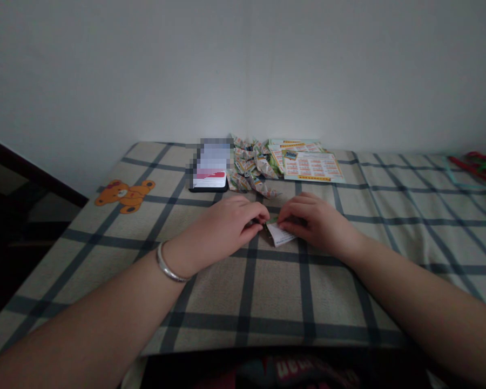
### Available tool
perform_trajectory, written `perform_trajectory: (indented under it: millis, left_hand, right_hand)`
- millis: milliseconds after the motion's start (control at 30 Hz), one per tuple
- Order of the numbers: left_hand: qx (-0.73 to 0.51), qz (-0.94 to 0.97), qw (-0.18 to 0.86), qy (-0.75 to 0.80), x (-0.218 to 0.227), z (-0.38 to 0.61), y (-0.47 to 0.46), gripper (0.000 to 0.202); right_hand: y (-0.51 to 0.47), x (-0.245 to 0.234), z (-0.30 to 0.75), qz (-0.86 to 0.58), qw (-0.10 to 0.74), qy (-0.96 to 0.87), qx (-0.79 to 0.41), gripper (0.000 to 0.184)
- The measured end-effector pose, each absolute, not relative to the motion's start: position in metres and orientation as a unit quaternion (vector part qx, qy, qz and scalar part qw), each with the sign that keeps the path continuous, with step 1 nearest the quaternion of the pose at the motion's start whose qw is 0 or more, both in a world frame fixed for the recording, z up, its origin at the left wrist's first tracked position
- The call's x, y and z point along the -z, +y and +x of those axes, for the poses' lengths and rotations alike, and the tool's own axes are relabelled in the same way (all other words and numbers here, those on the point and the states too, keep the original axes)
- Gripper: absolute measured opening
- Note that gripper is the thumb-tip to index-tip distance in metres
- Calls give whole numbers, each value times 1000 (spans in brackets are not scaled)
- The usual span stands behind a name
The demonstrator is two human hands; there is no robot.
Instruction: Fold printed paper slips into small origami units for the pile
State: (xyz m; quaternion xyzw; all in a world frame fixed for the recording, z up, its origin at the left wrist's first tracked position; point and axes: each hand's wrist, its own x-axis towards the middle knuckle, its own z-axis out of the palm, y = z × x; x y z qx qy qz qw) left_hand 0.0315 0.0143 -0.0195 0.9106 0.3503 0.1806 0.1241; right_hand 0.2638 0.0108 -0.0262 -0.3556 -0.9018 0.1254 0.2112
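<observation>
A small folded piece of printed paper (pixel 282 236) lies low over the tablecloth between my two hands. My right hand (pixel 314 221) pinches its upper side, thumb against fingers. At the paper's left edge, the fingertips of my left hand (pixel 235 224) are pressed together, closed on that edge. A silver bangle (pixel 168 263) circles my left wrist. Just beyond the hands sits a cluster of several folded paper pieces (pixel 249 162) with printed patterns. To their right rests a stack of printed leaflets (pixel 311 165) with orange-and-white tables.
A phone (pixel 210 165) with a lit, partly blurred screen lies left of the folded pieces. An orange bear cutout (pixel 125 195) is near the left edge of the checked tablecloth (pixel 210 302). Red and green items (pixel 480 167) lie at the far right. A white wall (pixel 243 70) stands behind.
</observation>
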Motion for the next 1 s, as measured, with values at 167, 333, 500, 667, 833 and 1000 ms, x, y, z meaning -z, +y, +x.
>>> perform_trajectory:
  millis: [167,333,500,667,833,1000]
  left_hand:
    - [-181,914,112,344,18,31,12,12]
    - [-196,919,98,327,17,27,14,12]
    - [-179,935,87,292,17,29,16,12]
    - [-148,945,59,285,17,29,14,11]
    - [-124,947,57,292,15,28,12,13]
    - [-124,947,55,292,14,29,11,11]
  right_hand:
    - [11,26,264,-348,202,-909,-110,9]
    - [13,28,263,-347,208,-910,-97,11]
    - [13,27,262,-343,196,-913,-101,13]
    - [10,23,264,-341,186,-916,-101,17]
    - [8,18,272,-320,190,-918,-140,22]
    - [8,19,275,-305,179,-927,-122,23]
